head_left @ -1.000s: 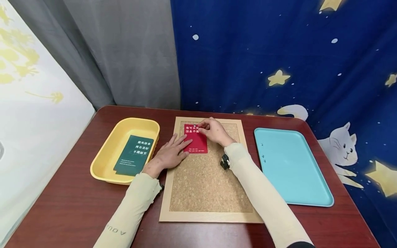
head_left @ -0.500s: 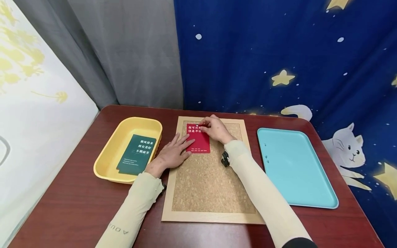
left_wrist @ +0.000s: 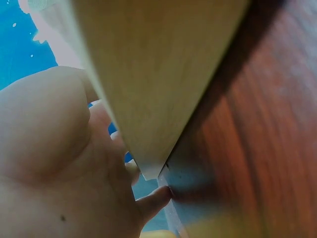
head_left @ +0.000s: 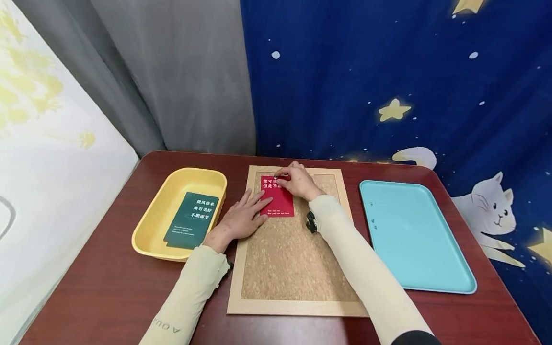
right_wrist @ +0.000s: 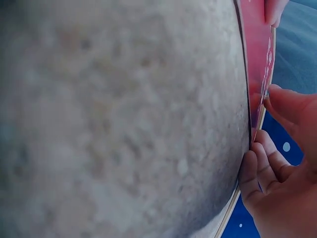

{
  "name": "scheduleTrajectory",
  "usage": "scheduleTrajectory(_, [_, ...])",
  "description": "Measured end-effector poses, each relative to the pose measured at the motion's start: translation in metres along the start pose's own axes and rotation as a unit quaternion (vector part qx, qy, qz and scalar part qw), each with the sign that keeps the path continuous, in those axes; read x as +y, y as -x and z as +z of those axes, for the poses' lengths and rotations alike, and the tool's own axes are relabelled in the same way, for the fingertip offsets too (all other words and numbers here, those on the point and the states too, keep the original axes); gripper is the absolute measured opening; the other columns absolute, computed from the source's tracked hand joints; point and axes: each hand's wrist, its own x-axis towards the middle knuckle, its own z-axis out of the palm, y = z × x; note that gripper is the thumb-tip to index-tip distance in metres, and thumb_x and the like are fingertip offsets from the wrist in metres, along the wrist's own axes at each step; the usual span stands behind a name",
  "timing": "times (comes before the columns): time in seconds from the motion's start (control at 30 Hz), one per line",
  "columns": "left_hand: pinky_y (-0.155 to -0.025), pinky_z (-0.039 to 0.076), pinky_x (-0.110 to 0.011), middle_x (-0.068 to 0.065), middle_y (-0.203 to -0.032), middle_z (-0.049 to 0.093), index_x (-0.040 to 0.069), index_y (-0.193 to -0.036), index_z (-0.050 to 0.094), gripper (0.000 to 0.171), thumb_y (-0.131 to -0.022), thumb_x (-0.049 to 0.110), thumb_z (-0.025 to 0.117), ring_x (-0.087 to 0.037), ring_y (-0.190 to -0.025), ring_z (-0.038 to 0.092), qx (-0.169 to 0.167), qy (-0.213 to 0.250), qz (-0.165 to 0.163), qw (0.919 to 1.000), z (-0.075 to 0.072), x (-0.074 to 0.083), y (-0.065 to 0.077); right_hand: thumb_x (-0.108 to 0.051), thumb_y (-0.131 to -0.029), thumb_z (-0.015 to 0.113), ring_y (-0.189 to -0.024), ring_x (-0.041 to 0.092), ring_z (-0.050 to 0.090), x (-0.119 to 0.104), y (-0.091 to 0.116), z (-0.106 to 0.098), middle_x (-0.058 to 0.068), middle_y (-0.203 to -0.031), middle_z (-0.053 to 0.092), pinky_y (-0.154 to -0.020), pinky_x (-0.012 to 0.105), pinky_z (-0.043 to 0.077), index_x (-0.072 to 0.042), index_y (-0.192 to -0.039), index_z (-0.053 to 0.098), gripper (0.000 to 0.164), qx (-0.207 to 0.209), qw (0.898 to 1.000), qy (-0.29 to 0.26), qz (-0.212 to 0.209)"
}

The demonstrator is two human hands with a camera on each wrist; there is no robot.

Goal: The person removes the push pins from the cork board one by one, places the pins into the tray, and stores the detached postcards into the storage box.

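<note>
A red card (head_left: 282, 200) with white lettering lies on the upper left of a wood-framed cork board (head_left: 297, 258). My left hand (head_left: 242, 218) rests with spread fingers across the board's left frame, and its fingertips press the card's left side. At the card's top edge, my right hand (head_left: 299, 183) holds its thumb and index finger at a small push pin (head_left: 275, 178). The right wrist view shows these fingers pinching at the pin, the other fingers resting by the card's edge. The pin's point is hidden. In the left wrist view, the palm (left_wrist: 44, 134) lies beside the frame's edge.
Left of the board, a yellow basket (head_left: 148, 230) holds dark green cards (head_left: 194, 220). A light blue tray (head_left: 418, 239) with several small pins (head_left: 373, 224) along its left side stands at the right. Curtains hang behind the brown table (head_left: 108, 287).
The right fingertips have shifted slightly left, closer round the pin. The left hand stays on the card. The head view has shifted a little.
</note>
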Motion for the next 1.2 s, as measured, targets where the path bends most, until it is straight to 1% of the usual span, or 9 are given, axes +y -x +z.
scheduleTrajectory(0.13, [-0.129, 0.016, -0.068, -0.005, -0.177, 0.017, 0.028, -0.164, 0.034, 0.061, -0.107, 0.037, 0.052, -0.038, -0.165, -0.001, 0.008, 0.001, 0.001, 1.0, 0.0031, -0.0005, 0.0002, -0.022, -0.101, 0.068, -0.108, 0.027, 0.048, -0.0007, 0.0012, 0.002, 0.011, -0.116, 0.057, -0.088, 0.038, 0.046, -0.014, -0.128, 0.075, 0.028, 0.003, 1.0, 0.01, -0.001])
scheduleTrajectory(0.3, [-0.128, 0.015, -0.069, -0.006, -0.177, 0.017, 0.027, -0.164, 0.033, 0.061, -0.107, 0.037, 0.052, -0.039, -0.165, -0.001, 0.007, 0.006, 0.008, 0.9999, 0.0011, -0.0006, -0.0032, -0.021, -0.102, 0.068, -0.109, 0.028, 0.048, -0.0008, 0.0007, -0.0012, 0.012, -0.117, 0.057, -0.09, 0.04, 0.047, -0.018, -0.128, 0.075, 0.028, 0.002, 1.0, 0.015, 0.008])
scheduleTrajectory(0.4, [-0.129, 0.014, -0.069, -0.006, -0.177, 0.016, 0.028, -0.164, 0.033, 0.062, -0.107, 0.037, 0.052, -0.038, -0.165, -0.003, 0.003, 0.01, 0.003, 0.9999, -0.0008, -0.0005, -0.0039, -0.022, -0.102, 0.069, -0.108, 0.028, 0.049, -0.0007, -0.001, -0.0024, 0.012, -0.118, 0.058, -0.09, 0.039, 0.047, -0.02, -0.128, 0.075, 0.028, 0.003, 1.0, 0.017, 0.004])
scheduleTrajectory(0.57, [-0.129, 0.014, -0.068, -0.006, -0.177, 0.017, 0.027, -0.164, 0.034, 0.062, -0.106, 0.036, 0.053, -0.038, -0.165, -0.003, 0.005, 0.013, -0.004, 0.9999, -0.0031, -0.0015, -0.0027, -0.023, -0.101, 0.069, -0.108, 0.028, 0.05, -0.0008, -0.0038, -0.0012, 0.011, -0.118, 0.059, -0.09, 0.038, 0.047, -0.021, -0.129, 0.075, 0.028, 0.002, 1.0, 0.015, -0.005])
scheduleTrajectory(0.77, [-0.129, 0.015, -0.069, -0.007, -0.177, 0.017, 0.027, -0.164, 0.034, 0.062, -0.106, 0.037, 0.054, -0.04, -0.165, -0.002, 0.001, 0.011, 0.001, 0.9999, -0.0016, -0.0015, -0.0013, -0.023, -0.101, 0.069, -0.109, 0.027, 0.049, 0.0005, -0.0015, -0.0002, 0.01, -0.119, 0.059, -0.09, 0.038, 0.046, -0.022, -0.129, 0.075, 0.028, -0.007, 1.0, 0.008, 0.012])
scheduleTrajectory(0.97, [-0.128, 0.016, -0.07, -0.007, -0.177, 0.018, 0.026, -0.164, 0.034, 0.062, -0.107, 0.037, 0.053, -0.039, -0.165, -0.001, 0.003, 0.011, 0.002, 0.9999, -0.0008, -0.0017, -0.0007, -0.021, -0.101, 0.069, -0.11, 0.027, 0.05, -0.0004, -0.0028, 0.0022, 0.01, -0.118, 0.061, -0.091, 0.038, 0.045, -0.021, -0.126, 0.076, 0.025, 0.003, 1.0, 0.003, 0.017])
scheduleTrajectory(1.2, [-0.128, 0.017, -0.069, -0.007, -0.177, 0.018, 0.026, -0.164, 0.034, 0.06, -0.107, 0.037, 0.052, -0.04, -0.165, 0.0, 0.007, 0.005, 0.005, 0.9999, 0.0007, -0.0024, -0.0003, -0.019, -0.1, 0.07, -0.107, 0.026, 0.051, -0.004, -0.0052, 0.0027, 0.011, -0.114, 0.066, -0.094, 0.039, 0.042, -0.016, -0.119, 0.078, 0.021, 0.012, 1.0, -0.014, 0.024])
